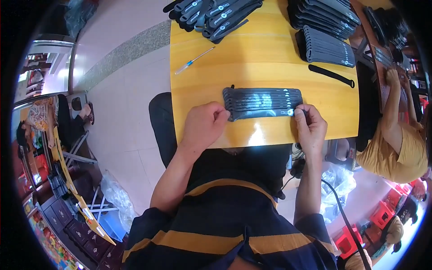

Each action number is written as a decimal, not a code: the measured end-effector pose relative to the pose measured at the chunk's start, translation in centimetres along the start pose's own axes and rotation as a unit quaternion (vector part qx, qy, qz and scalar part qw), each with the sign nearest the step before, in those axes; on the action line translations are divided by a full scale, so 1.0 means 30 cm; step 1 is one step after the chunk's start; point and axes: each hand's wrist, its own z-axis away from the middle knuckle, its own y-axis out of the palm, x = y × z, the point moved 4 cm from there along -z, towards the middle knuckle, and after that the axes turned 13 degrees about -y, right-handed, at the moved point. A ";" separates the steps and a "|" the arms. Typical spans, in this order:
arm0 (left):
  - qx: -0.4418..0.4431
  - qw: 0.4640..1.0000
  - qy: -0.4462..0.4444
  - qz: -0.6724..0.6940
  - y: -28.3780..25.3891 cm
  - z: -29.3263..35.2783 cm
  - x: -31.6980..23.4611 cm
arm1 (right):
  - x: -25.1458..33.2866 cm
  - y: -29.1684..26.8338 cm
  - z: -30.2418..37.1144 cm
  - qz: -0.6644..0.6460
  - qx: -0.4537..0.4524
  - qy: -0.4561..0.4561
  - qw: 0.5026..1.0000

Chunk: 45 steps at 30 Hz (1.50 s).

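A fanned stack of black straps (263,104) lies flat near the front of the yellow wooden table (270,63), with white printing along its right end. At its left end, my left hand (204,123) is closed, thumb and forefinger pinched at the lower corner. My right hand (311,127) grips the right end, thumb on top and fingers partly hidden beneath the edge. Farther back at the right lies a single black strap (330,75) with a loop at one end.
Black strap bundles (216,15) lie at the back left; a taller pile (324,18) and another fanned stack (328,47) sit at the back right. A thin screwdriver with a blue-and-clear handle (194,60) rests at left. Another person (396,144) works at a table on the right.
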 end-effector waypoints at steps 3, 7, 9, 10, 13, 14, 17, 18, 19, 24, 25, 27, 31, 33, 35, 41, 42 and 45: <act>-0.003 1.000 0.004 -0.003 -0.001 -0.002 -0.001 | 0.002 0.000 -0.002 0.003 -0.003 -0.004 1.000; 0.004 1.000 -0.016 0.005 -0.001 -0.001 -0.006 | 0.006 -0.002 -0.006 0.008 -0.001 0.002 1.000; -0.002 1.000 -0.011 0.003 -0.001 0.001 -0.005 | 0.000 -0.001 -0.007 0.008 0.000 -0.001 1.000; -0.008 1.000 -0.005 -0.001 -0.002 0.001 -0.005 | -0.002 -0.001 -0.008 0.007 0.002 -0.002 1.000; -0.011 1.000 -0.001 0.001 -0.002 0.001 -0.003 | -0.003 0.001 -0.008 0.009 -0.003 -0.003 1.000; -0.012 1.000 -0.001 0.002 0.002 0.000 0.003 | -0.004 0.002 -0.008 0.009 -0.002 -0.004 1.000; -0.017 1.000 0.005 0.000 0.010 -0.003 0.014 | -0.006 0.002 -0.009 0.010 -0.002 0.005 1.000; -0.016 1.000 0.004 0.001 0.009 -0.001 0.011 | 0.000 0.001 -0.009 0.012 -0.003 0.004 1.000; -0.015 1.000 0.002 0.003 0.008 -0.001 0.009 | 0.005 0.001 -0.010 0.013 -0.004 0.004 1.000; -0.017 1.000 -0.001 0.001 0.008 -0.001 0.000 | 0.009 0.000 -0.009 0.015 0.003 0.005 1.000; -0.019 1.000 -0.001 0.000 0.008 -0.001 -0.001 | 0.006 0.002 -0.008 0.008 0.001 0.003 1.000; -0.015 1.000 -0.008 0.010 0.005 0.005 -0.004 | -0.002 0.004 -0.006 0.012 0.002 0.005 1.000; -0.018 1.000 0.000 0.011 0.011 0.002 0.011 | 0.019 0.003 -0.011 0.035 0.007 0.010 0.999; -0.018 1.000 0.005 0.009 0.012 0.001 0.009 | 0.023 -0.001 -0.010 0.037 0.010 0.009 0.999; -0.017 1.000 0.009 0.008 0.014 0.001 0.007 | 0.021 -0.002 -0.009 0.040 0.013 0.009 0.999; -0.020 1.000 -0.004 0.015 0.012 0.004 0.007 | 0.020 0.003 -0.011 0.047 0.009 0.001 0.999; -0.020 1.000 -0.004 0.012 0.012 0.004 0.005 | 0.018 0.003 -0.010 0.052 0.011 0.005 0.999; -0.023 1.000 -0.001 0.006 0.011 0.004 0.005 | 0.024 0.004 -0.011 0.065 0.010 -0.001 0.998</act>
